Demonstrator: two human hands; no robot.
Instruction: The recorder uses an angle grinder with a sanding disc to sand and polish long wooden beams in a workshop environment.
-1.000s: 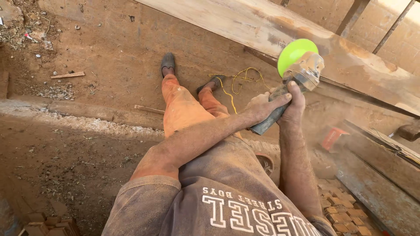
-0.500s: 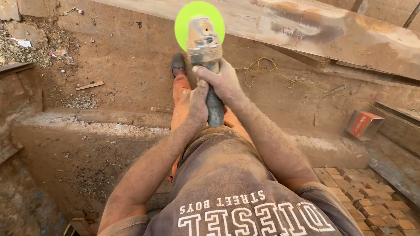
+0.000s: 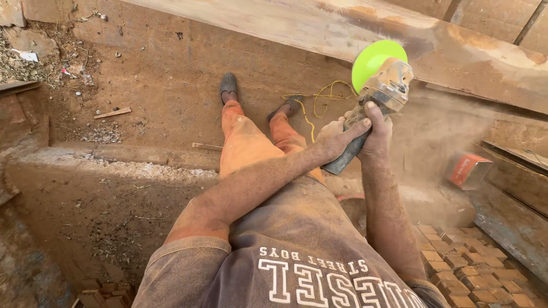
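Dusty red ground lies below the long timber beam [image 3: 319, 28] — both hands, left [image 3: 334, 137] and right [image 3: 377, 128], grip the angle grinder [image 3: 379, 85] against its pale sanded edge; darker stretches remain.

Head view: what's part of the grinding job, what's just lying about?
In use: angle grinder with green disc, gripped by left hand and right hand; wooden beam; yellow cord.

Lying about: orange box, wood scrap, bricks, rubble.
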